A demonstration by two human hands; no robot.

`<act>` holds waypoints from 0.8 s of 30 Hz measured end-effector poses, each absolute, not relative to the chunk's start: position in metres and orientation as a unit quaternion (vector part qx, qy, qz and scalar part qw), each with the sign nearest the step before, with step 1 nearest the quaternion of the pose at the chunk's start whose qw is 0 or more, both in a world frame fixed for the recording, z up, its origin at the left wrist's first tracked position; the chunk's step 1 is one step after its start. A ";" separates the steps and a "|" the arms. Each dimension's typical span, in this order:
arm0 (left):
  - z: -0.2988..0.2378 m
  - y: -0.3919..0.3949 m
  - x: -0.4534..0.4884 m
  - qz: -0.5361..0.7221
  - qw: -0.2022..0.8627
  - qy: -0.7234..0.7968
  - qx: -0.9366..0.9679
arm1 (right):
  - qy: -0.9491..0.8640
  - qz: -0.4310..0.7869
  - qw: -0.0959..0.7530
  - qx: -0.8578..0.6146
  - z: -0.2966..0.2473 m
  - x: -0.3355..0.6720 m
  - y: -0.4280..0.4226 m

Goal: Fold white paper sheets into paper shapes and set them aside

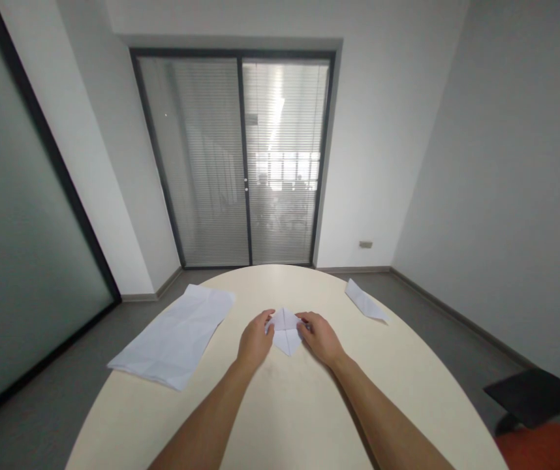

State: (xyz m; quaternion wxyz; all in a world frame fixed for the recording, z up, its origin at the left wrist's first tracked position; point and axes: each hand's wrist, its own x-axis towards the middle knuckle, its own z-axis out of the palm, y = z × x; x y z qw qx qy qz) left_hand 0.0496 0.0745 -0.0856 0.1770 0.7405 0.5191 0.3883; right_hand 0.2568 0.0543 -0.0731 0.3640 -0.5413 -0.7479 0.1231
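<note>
A small folded white paper (286,331) lies on the round cream table (284,405), creased into a pointed shape. My left hand (255,341) rests at its left edge, fingers curled and pinching the paper. My right hand (320,336) sits at its right edge, fingers bent and pressing on the paper. Both forearms reach in from the bottom of the view.
A large creased white sheet (175,336) hangs over the table's left edge. A folded paper piece (365,301) lies at the far right rim. A chair with a dark back and orange seat (537,418) stands at the lower right. Glass doors with blinds (241,156) are ahead.
</note>
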 end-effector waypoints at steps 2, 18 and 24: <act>-0.086 0.074 0.050 0.384 0.171 0.520 0.743 | -0.747 0.121 0.359 -0.546 -0.072 0.255 0.053; -0.085 0.070 0.053 0.297 0.078 0.480 0.822 | -0.808 0.057 0.298 -0.506 -0.073 0.249 0.051; -0.078 0.063 0.053 0.244 0.068 0.461 0.851 | -0.837 0.049 0.242 -0.488 -0.071 0.248 0.049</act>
